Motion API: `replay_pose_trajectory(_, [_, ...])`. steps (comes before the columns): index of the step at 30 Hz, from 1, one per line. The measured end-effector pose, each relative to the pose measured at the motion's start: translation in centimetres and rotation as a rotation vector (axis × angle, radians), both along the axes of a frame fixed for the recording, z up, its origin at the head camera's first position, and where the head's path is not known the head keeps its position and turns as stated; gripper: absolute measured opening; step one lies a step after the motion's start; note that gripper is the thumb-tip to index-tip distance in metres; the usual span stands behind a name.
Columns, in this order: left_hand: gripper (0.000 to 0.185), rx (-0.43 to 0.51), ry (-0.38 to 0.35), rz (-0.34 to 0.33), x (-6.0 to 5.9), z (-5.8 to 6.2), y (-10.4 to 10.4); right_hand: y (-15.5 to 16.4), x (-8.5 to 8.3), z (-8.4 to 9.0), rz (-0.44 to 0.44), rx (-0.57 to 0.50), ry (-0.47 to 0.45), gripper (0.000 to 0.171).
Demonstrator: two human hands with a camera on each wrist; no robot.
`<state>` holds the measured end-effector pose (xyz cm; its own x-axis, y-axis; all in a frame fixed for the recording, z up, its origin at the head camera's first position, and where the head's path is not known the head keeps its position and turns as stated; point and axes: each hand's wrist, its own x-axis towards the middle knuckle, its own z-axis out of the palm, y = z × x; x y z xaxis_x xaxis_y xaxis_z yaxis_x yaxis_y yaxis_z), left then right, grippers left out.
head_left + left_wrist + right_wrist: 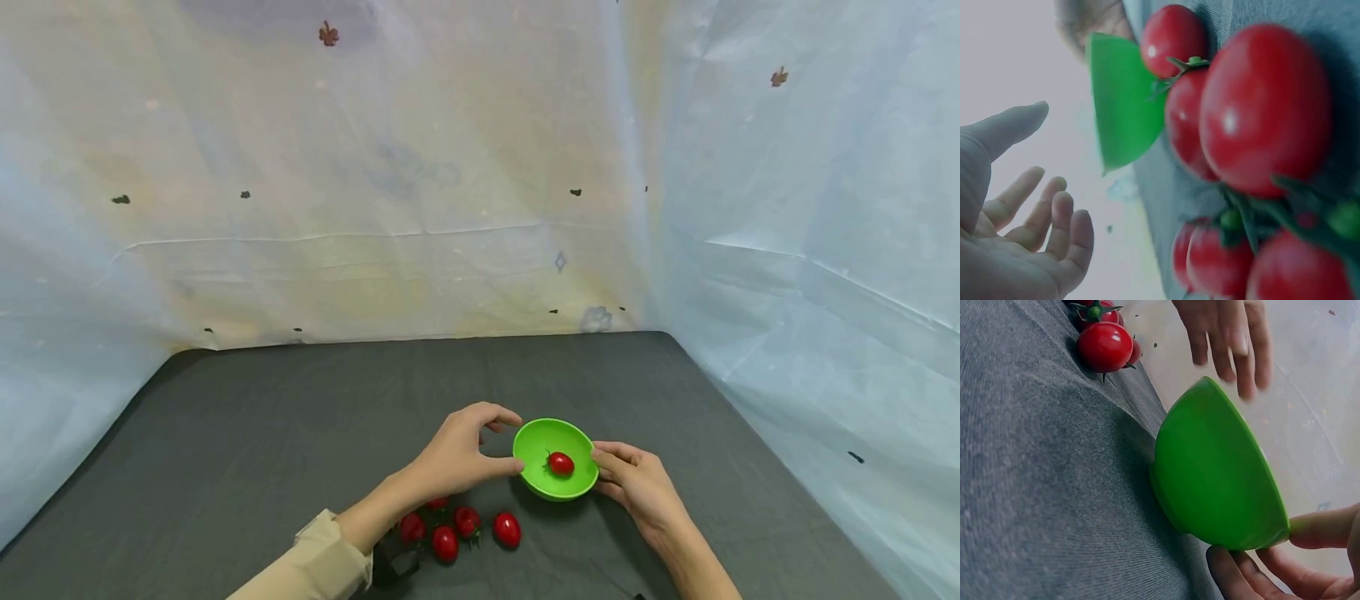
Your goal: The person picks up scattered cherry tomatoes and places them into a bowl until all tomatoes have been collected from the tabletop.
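We have the round, glossy green bowl (pixel 551 437) between our hands; the right hand (pixel 641 492) is the nearer one, its thumb and fingers pinching the rim and side. The left hand (pixel 465 450) is opposite, thumb and fingers spread apart, and the left wrist view shows a gap before the bowl. Inside, one small oval red tomato (pixel 562 464) lies crosswise, stem end towards the left hand. More shiny red tomatoes (pixel 445 544) sit nearer us on the dark grey cloth (pixel 300 433), partly hidden by the left forearm (pixel 382 504). We cannot tell whether the bowl's base touches the cloth.
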<state>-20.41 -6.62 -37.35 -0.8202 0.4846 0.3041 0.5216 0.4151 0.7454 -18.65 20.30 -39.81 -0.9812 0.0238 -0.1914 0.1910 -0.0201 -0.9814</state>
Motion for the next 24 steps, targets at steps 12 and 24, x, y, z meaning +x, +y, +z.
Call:
replay_pose_trajectory(12, [0.042, 0.024, -0.083, 0.324, 5.3, 2.1, -7.8, 0.2, 0.1, 0.0, 0.011, 0.015, -0.013, 0.037])
replay_pose_trajectory(24, [0.046, 0.071, -0.175, 0.533, 9.0, 0.6, -11.0, 0.2, 0.0, 0.1, 0.024, -0.004, -0.008, 0.037])
